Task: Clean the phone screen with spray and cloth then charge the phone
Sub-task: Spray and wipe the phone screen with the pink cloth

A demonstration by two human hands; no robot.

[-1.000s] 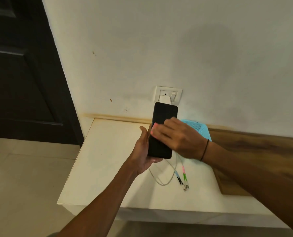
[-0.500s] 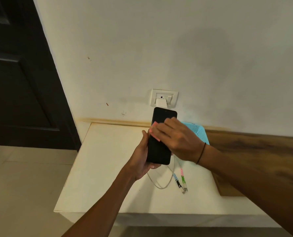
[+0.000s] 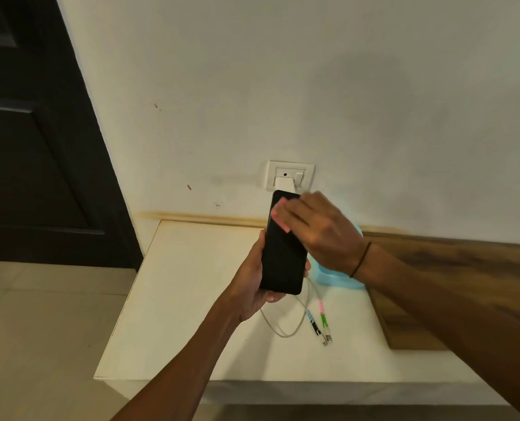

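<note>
Over the white bedside table, around 12 o'clock from me, I've got the black phone held up with its dark screen facing me. My left hand is wrapped around its lower half, thumb along the left edge and fingertips peeking out on the right side. My right hand lies across the top of the screen, fingers pretty much flat, pressing a pink cloth against the glass. At 12 o'clock on the wall sits the white socket plate with a white charger plug in it. Its cable loops on the table at about 5 o'clock from the phone, ends wrapped in pink, green and blue. A light blue thing sits under my right wrist, can't tell what it is.
</note>
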